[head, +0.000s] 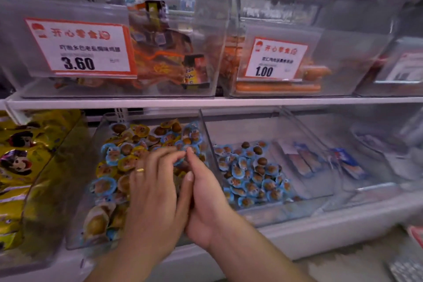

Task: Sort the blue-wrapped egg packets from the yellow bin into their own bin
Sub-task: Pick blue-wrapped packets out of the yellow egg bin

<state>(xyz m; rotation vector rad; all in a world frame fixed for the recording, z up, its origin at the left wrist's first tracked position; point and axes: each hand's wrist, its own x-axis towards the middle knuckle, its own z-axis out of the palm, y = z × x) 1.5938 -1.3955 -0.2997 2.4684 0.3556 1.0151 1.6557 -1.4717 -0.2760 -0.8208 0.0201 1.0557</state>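
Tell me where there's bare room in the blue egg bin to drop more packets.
The blue bin's back floor behind the blue packets is bare, as is its front strip. The mixed bin, under both hands, is crowded.

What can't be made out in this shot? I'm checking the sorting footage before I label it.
- Head view: any packet between the left hand and right hand, hidden by the fingers.
- Mixed bin contents beneath both hands.
- Small print on the 3.60 price tag, blurred.
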